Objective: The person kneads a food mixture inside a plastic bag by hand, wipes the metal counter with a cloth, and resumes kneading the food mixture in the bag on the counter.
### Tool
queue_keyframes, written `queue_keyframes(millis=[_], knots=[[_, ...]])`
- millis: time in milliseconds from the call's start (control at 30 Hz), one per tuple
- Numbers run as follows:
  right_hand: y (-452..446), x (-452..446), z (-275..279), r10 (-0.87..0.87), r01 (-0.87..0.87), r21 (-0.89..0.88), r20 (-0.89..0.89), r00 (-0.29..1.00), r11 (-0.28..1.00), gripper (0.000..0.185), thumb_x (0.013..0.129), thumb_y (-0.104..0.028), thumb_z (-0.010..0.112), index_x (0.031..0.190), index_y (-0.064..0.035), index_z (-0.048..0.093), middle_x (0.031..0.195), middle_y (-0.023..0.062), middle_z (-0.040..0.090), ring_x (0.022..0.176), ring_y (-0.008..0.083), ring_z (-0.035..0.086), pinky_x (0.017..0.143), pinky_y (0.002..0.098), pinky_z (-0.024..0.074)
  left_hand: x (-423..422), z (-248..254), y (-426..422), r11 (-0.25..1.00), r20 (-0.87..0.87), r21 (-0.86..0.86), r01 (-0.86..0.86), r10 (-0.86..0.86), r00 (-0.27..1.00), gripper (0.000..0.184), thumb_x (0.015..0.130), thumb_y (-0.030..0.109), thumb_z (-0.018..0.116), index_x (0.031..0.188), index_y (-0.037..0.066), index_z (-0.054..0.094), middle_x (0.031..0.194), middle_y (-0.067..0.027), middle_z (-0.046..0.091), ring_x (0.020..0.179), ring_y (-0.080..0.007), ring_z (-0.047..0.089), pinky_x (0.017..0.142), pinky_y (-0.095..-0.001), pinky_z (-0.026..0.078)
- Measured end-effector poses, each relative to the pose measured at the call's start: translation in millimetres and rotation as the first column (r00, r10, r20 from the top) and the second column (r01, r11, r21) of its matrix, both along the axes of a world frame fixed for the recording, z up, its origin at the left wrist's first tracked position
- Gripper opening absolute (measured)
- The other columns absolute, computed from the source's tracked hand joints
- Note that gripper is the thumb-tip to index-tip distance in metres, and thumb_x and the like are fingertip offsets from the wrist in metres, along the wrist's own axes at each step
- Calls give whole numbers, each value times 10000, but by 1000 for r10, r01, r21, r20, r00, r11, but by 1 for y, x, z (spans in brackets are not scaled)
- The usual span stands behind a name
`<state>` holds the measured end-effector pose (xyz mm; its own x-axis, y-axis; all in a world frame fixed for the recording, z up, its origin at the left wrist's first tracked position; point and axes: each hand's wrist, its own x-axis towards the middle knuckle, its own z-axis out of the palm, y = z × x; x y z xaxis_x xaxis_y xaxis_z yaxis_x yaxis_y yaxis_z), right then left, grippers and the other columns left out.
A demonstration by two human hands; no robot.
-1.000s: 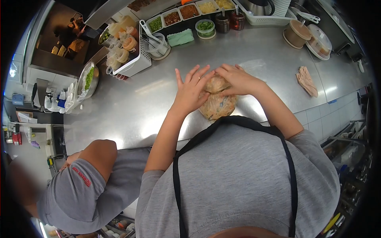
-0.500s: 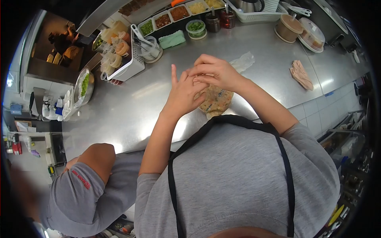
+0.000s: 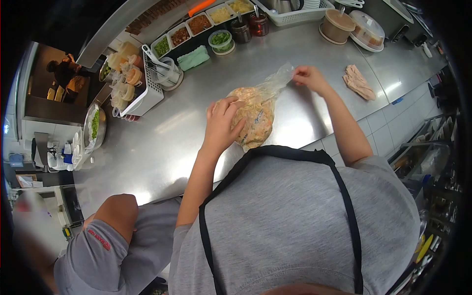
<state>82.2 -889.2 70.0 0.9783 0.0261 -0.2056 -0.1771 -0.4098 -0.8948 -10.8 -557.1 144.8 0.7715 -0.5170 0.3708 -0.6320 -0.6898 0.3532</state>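
Note:
A clear plastic bag filled with an orange and green chopped mixture lies on the steel table in front of me. My left hand rests on the bag's left side, fingers spread and slightly bent. At the upper right, the bag's loose top stretches out, and my right hand pinches its end with the fingers closed.
A white basket of bottles, a green cloth, a tub of greens and topping trays line the back. A pink cloth lies right. A co-worker is at the left. Lidded containers stand back right.
My right hand has moved away from my left, off to the right, drawing out the bag's top. My left hand has settled on the bag's side. The view has shifted.

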Motion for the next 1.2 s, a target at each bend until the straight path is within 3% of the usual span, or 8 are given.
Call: queue_keyframes(millis=[133,200,300,500,733,833,1133,1200], knots=[[56,0,3,154,-214,84,454,877,973,173,819,-174,633,936,-47,640,898,33,630,834,156,597,710,289,472,16,-1,-36,961,-354,-238,-141,49,934,404,802,275,663,1121,70,524,1006,-74,559,816,-199,578,764,-368,470],[86,-12,35,306,-343,7,436,846,939,138,846,-154,592,928,-49,630,923,25,604,852,141,572,717,283,462,34,-19,-49,686,-609,-619,-382,-112,785,404,825,339,654,1078,48,533,902,-61,563,692,-126,557,602,-275,474],[116,-25,48,514,-465,-244,566,644,851,107,849,-143,586,899,-53,613,889,62,600,835,169,584,693,292,467,50,-13,-50,544,-808,-567,-618,-223,545,305,889,284,585,1061,45,507,903,-59,562,774,-142,557,668,-296,476],[107,-37,36,305,-282,-133,204,930,950,123,834,-148,600,801,-35,564,845,85,601,766,221,589,651,327,460,63,-32,-4,76,-634,-717,-693,-485,603,132,927,216,516,967,90,509,766,-3,529,700,-114,524,658,-285,454],[114,-26,69,405,-71,-457,694,596,887,114,791,-180,619,820,-70,633,823,91,596,784,306,584,679,390,455,63,2,-15,196,-603,-744,-639,-608,516,85,906,177,540,950,108,519,706,21,522,669,-97,520,640,-278,462],[117,-18,73,516,-185,-579,482,708,794,85,805,-127,612,801,-45,638,809,79,588,772,246,578,689,345,452,66,7,-19,172,-581,-759,-628,-614,534,102,905,173,536,962,92,509,736,-3,543,703,-116,540,677,-294,487],[118,-37,115,95,-28,-103,735,672,994,103,794,-20,549,884,-31,597,883,108,615,831,280,605,721,348,474,84,14,-23,88,-545,-788,-610,-560,624,236,917,114,485,1114,-14,464,998,-112,569,940,-210,575,900,-363,473],[129,-52,116,353,-261,-238,649,674,935,135,804,-80,538,920,-52,602,903,120,612,848,295,601,743,367,471,85,26,-32,84,-569,-764,-640,-557,606,234,921,95,482,1135,3,462,993,-103,563,913,-213,584,851,-361,484]])
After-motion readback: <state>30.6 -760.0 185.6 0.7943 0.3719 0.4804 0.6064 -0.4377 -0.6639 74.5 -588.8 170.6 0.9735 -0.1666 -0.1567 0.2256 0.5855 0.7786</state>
